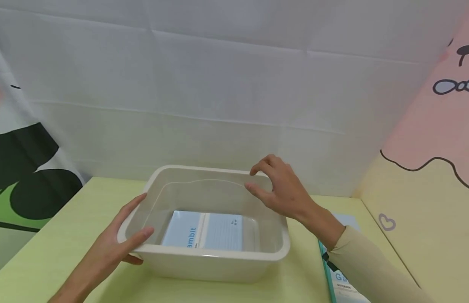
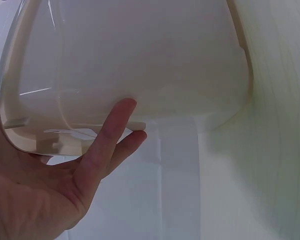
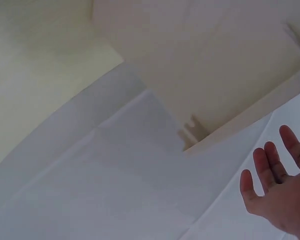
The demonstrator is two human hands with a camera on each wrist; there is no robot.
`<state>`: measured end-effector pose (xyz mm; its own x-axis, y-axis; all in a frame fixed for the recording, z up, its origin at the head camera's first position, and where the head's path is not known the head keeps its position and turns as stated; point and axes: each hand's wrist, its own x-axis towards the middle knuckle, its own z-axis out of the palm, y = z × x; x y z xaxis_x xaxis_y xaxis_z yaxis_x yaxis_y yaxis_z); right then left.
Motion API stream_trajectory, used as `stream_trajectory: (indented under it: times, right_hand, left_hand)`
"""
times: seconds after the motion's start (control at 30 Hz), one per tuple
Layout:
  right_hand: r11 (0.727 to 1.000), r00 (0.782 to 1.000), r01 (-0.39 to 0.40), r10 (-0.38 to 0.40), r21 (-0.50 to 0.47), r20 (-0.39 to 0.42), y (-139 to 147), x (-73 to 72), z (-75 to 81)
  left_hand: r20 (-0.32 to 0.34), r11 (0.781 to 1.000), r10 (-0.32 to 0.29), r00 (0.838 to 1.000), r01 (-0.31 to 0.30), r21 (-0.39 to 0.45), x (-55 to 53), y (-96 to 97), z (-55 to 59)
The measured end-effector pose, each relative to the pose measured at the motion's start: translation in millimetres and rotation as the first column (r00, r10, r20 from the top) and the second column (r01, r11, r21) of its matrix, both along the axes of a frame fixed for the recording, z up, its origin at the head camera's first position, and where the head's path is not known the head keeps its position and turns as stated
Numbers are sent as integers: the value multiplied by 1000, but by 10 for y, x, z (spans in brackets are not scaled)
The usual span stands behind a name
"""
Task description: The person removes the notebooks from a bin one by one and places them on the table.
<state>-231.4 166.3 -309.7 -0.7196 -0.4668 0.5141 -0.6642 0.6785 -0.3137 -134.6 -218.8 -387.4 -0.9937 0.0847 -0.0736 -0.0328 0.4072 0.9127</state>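
A cream plastic basin (image 1: 204,263) stands on the table in the head view, with a light blue notebook (image 1: 221,231) lying flat inside. My left hand (image 1: 111,244) grips the basin's left end, thumb over the rim and fingers outside. From below, the left wrist view shows those fingers (image 2: 110,135) against the outer wall. Over the far right rim is my right hand (image 1: 285,189), holding nothing, its thumb and index finger spread apart. In the right wrist view, its fingers (image 3: 264,170) are loosely bent beside the basin's underside.
Right of the basin, another blue notebook (image 1: 345,288) with a teal edge lies partly under my right sleeve (image 1: 366,261). A white cloth (image 1: 226,84) hangs behind the pale yellow table (image 1: 109,193). Printed cloth panels (image 1: 416,202) flank both sides.
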Motion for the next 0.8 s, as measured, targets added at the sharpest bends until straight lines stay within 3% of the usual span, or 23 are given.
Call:
stream_trajectory:
  times: [0.2, 0.53, 0.7, 0.8]
  right_hand:
    - [996, 997, -49, 44, 74, 58, -211, -6, 129]
    - [970, 987, -160, 153, 183, 55, -538, -64, 353]
    - [955, 980, -197, 200, 222, 10, -689, -103, 409]
    - [943, 974, -212, 226, 255, -26, -773, -137, 436]
  left_hand:
    - [15, 1000, -6, 1000, 6, -3, -8, 4, -15]
    - [40, 1000, 5, 999, -4, -13, -7, -21, -10]
    - [4, 1000, 3, 1000, -3, -1, 2, -1, -23]
    - [15, 1000, 5, 1000, -5, -5, -4, 7, -21]
